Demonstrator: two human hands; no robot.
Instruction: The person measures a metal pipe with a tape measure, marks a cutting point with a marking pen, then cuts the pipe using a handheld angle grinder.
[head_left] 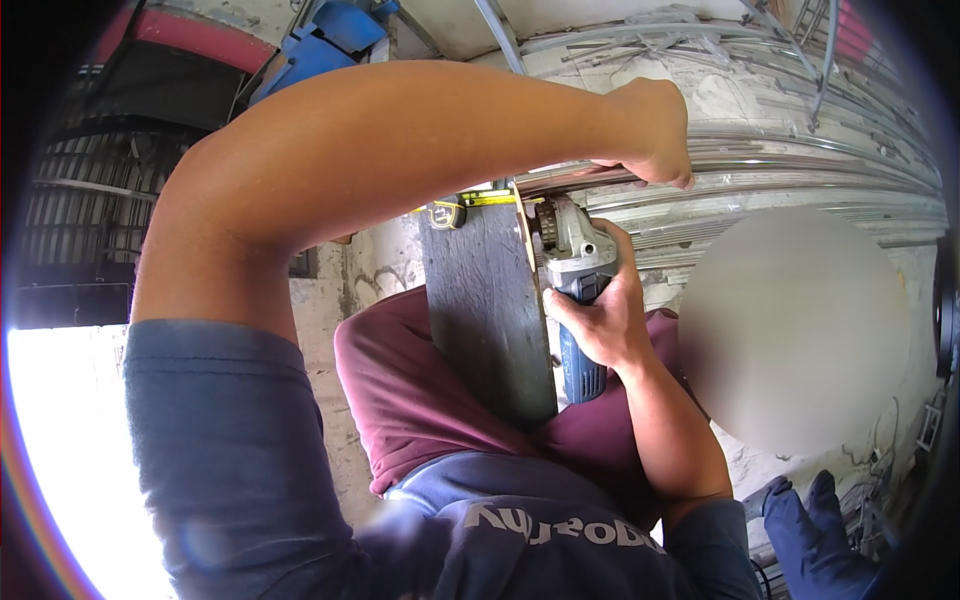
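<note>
A dark wooden board [485,300] lies over the lap between the knees. My right hand [605,315] is closed around the body of a blue and grey angle grinder [582,270], whose head is beside the board's right edge. Near the board's top left corner sits a tape measure [446,212], with yellow tape [490,199] drawn out across the top end. Stretched across the view, my left arm ends in my left hand [650,135], beyond the grinder and above the metal lengths. Its fingers are curled under; what they hold is hidden.
Long metal bars [740,160] lie on the floor at the upper right. A blue plastic object [325,40] is at the top left, near dark metal racks [90,200]. Dark blue cloth [815,540] shows at the lower right. A blurred disc hides part of the right side.
</note>
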